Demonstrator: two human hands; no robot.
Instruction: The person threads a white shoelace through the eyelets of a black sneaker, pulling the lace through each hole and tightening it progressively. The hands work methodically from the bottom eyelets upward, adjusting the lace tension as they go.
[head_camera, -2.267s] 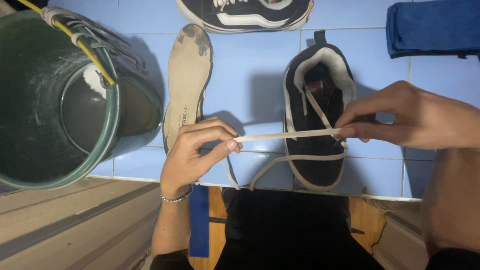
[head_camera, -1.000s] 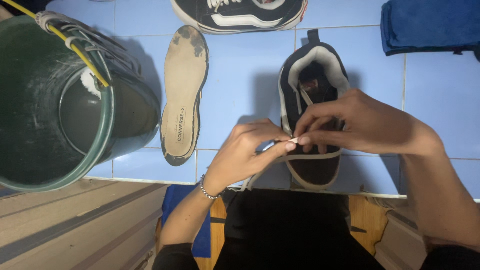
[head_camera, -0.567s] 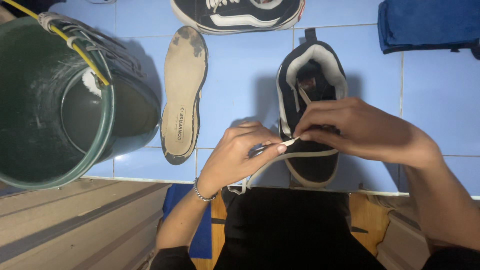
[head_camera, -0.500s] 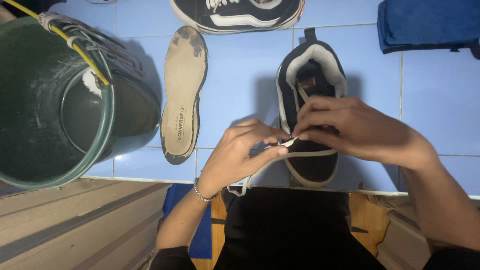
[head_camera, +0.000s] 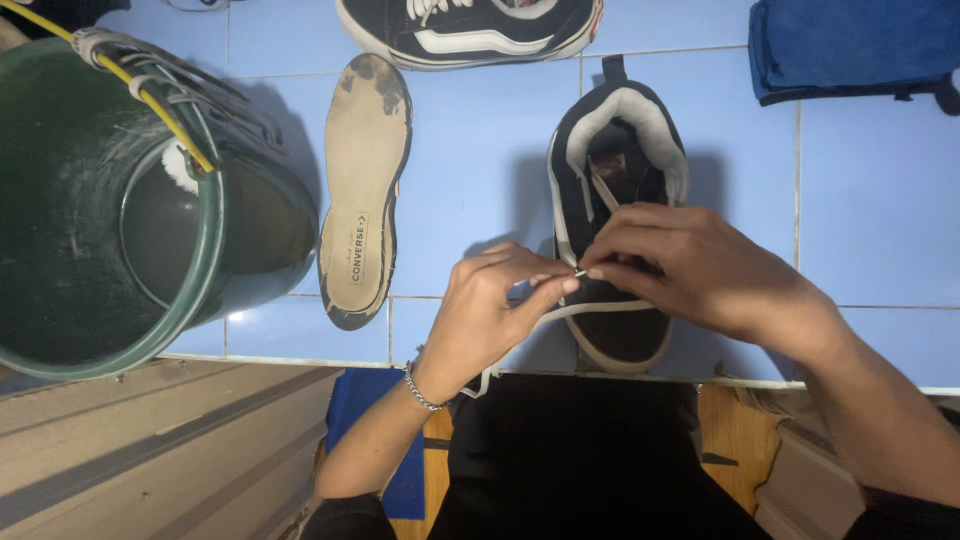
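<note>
— What has changed over the last couple of seconds?

— A moment ago I had the white shoelace (head_camera: 600, 305) stretched wide between my hands. Now both have come together over the black high-top shoe (head_camera: 618, 215), which sits on the blue tiled floor (head_camera: 880, 220), toe near me, opening pointing far. My left hand (head_camera: 490, 315) is closed, thumb and forefinger pinching the lace end. My right hand (head_camera: 690, 265) is also closed, fingertips meeting the left's at the lace tip, right over the eyelet row. I'd judge the lace is being fed into an eyelet rather than pulled out.

— What can't you make out?

— The eyelet itself; my right hand covers that part of the shoe. The lace's loose tail drops below the tile edge and I lose it against my dark clothing.

— And around you?

— A loose insole (head_camera: 362, 190) lies to the left, a green bucket (head_camera: 110, 210) beyond it. Another dark sneaker (head_camera: 470, 30) and a blue cloth (head_camera: 850, 45) are cut off at the far edge.
</note>
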